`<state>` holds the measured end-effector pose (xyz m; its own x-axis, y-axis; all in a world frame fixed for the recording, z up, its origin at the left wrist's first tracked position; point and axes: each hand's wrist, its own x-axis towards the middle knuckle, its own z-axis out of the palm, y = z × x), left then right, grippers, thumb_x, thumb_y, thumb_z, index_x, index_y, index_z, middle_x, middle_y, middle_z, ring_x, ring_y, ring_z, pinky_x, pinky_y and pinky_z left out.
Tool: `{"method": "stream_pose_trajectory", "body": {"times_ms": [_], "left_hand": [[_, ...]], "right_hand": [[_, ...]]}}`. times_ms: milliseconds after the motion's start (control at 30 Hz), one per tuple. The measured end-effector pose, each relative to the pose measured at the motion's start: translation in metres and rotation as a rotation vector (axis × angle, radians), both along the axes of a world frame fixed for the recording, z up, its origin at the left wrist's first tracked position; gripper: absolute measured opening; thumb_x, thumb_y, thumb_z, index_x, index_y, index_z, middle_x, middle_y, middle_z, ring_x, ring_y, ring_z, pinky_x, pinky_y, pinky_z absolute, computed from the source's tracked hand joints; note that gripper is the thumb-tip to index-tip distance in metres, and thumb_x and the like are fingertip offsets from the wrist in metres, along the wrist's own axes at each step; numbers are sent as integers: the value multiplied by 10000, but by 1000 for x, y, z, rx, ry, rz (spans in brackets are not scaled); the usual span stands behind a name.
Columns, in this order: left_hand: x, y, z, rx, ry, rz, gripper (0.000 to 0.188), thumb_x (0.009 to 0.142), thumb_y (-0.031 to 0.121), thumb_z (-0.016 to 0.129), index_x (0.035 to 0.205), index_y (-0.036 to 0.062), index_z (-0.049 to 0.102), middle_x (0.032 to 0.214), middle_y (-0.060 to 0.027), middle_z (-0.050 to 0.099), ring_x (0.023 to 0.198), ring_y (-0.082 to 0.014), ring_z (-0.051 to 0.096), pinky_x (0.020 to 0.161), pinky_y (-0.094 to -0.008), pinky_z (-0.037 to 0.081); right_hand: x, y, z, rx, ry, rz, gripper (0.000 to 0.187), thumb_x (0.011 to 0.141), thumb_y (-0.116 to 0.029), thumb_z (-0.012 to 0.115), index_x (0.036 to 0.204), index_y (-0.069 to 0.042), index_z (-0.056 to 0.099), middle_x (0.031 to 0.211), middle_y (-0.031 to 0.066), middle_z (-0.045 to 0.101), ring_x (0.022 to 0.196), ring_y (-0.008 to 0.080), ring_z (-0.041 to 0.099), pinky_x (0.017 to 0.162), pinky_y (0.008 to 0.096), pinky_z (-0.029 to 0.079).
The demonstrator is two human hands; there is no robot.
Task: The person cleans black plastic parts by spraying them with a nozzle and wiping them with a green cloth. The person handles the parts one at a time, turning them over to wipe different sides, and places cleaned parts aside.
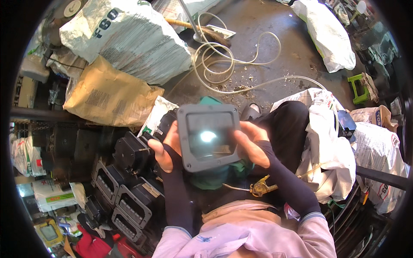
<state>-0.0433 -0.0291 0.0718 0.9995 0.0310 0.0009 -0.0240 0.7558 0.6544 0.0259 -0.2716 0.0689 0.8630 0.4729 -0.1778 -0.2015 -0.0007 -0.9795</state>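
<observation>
A grey rectangular floodlight frame (186,142) with a glass window is held up in front of my chest. Its pane reflects a bright spot of light. My left hand (167,148) grips the frame's left side, with the thumb sticking outward. On the opposite side my right hand (254,144) is closed around the edge, some fingers hidden behind it. Green cloth (206,179) shows beneath the frame, over my lap. A yellow air blow gun (260,187) with a thin nozzle lies on my lap near my right forearm.
Several black floodlight housings (129,202) are stacked at my left. A brown paper sack (107,94) and a large white sack (133,41) lie beyond them. A clear hose (226,77) coils across the floor beside a broom (217,36). White sacks (329,159) stand at my right.
</observation>
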Motion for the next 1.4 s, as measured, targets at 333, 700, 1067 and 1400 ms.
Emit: {"method": "stream_pose_trajectory", "body": {"times_ms": [333, 700, 1067, 1400], "left_hand": [[-3, 7, 8, 88, 253, 352, 396, 1035, 277, 553, 1274, -30, 626, 1209, -120, 680, 1071, -185, 655, 954, -321, 504], [-26, 5, -30, 166, 344, 365, 422, 1033, 331, 550, 1277, -6, 618, 1221, -96, 686, 1087, -222, 667, 964, -362, 515], [-26, 20, -9, 301, 367, 81, 460, 955, 177, 622, 1375, 6, 541, 1219, -77, 651, 1096, -173, 612, 965, -310, 466], [-38, 27, -17, 165, 377, 59, 512, 850, 104, 596, 1341, -32, 557, 1153, -130, 678, 1031, -223, 666, 951, -343, 522]], "right_hand": [[59, -19, 2, -249, -112, -162, 295, 971, -139, 662, 1233, -7, 629, 1048, 67, 688, 930, 117, 630, 829, 274, 515], [41, -39, -136, -1147, 15, 432, 491, 878, -330, 707, 1212, 17, 618, 1254, 306, 618, 1134, 431, 633, 921, 482, 532], [26, -11, -186, -835, 273, 260, 370, 926, -321, 648, 1110, 0, 656, 1125, 235, 669, 934, 361, 697, 822, 457, 555], [52, -13, -315, -279, 365, 184, 325, 907, -282, 673, 1047, 10, 649, 1019, 171, 686, 921, 292, 674, 789, 405, 543]]}}
